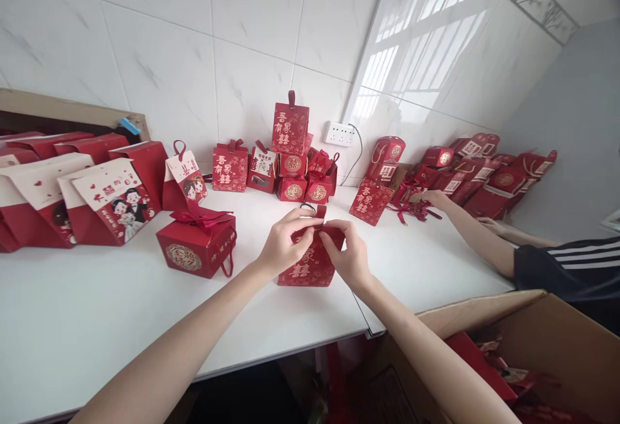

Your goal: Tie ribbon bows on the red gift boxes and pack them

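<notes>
A red gift box (310, 274) with pale lettering stands upright on the white table, a ribbon loop at its top. My left hand (289, 240) pinches the box's top edge at the left of the loop. From the right, my right hand (347, 253) pinches the same top edge, its fingertips close to those of the left. Both hands cover part of the box's upper front. Left of them sits a wider red box (196, 246) with a bow on top and a rope handle.
Red and white boxes (111, 201) line the left side; small red boxes (293, 164) are stacked by the wall. At right, another person's arm (477, 233) reaches among more red boxes (477, 169). An open cardboard box (562, 346) stands at the table's front right.
</notes>
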A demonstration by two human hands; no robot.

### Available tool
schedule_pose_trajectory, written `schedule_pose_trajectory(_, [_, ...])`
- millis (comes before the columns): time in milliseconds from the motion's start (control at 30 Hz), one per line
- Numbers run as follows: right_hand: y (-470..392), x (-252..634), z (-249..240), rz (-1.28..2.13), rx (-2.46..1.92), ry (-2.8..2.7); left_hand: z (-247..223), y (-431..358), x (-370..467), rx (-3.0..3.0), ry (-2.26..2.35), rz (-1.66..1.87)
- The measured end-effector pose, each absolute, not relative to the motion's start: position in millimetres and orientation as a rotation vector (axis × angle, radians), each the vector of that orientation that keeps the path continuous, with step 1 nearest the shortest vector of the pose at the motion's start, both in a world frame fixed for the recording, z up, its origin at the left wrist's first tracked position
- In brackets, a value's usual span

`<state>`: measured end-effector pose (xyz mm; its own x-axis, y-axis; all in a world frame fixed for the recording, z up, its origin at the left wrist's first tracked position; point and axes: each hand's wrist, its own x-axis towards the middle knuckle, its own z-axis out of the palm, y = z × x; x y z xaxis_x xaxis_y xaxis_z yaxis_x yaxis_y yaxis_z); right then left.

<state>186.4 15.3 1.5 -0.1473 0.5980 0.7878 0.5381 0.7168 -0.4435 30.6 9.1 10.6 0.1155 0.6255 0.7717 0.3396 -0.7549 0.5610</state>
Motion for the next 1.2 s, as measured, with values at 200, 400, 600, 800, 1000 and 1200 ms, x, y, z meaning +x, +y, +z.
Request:
schedule_pose_trajectory(200, [17.5, 186.3, 3.8, 0.117, -0.863, -1.812, 9.6, 11.1, 30.6, 2.155, 0.993, 1.687])
schedule_pose_trajectory(400, [18.5, 184.2, 4.8, 0.191, -0.886, -1.763, 9.0, 13.0, 30.5, 2.166, 0.995, 1.670])
schedule_pose_trajectory(600, [18.8, 185.3, 6.0, 0.255, -0.887, -1.769, 8.6, 13.6, 30.4, 2.147, 0.979, 1.656])
schedule_pose_trajectory(800, [16.4, 186.1, 8.6, 0.258, -0.930, -1.784, 9.9, 14.3, 29.3, 2.106, 0.983, 1.619])
schedule_pose_trajectory(1000, [14.7, 184.4, 12.7, 0.282, -0.969, -1.782, 12.8, 13.8, 28.4, 2.043, 1.014, 1.554])
schedule_pose_trajectory(1200, [13.1, 195.3, 29.3, 0.641, -1.034, -1.589, -4.4, 13.5, 22.4, 1.615, 0.875, 1.462])
